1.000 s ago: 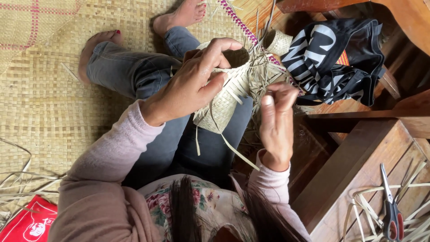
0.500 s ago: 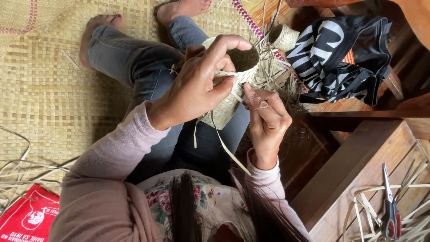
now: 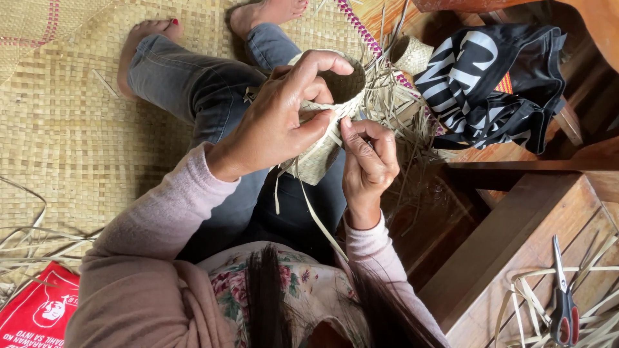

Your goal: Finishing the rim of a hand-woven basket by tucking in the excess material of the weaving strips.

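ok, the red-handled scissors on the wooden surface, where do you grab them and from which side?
Probably best by the handle loops. The scissors lie flat on the wooden surface, closed blades pointing away from the person and red handles nearest the bottom edge of the view. Come from above at the handle end: the blade end is thin and pointed, and loose pale strips lie around the middle.

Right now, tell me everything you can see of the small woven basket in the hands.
The woven basket is small, pale straw-coloured, plaited from flat strips, with a round dark opening tilted up and away. It sits over the lap. The left hand grips its rim and side; the right hand pinches a strip at its edge. Loose strips trail from its lower end.
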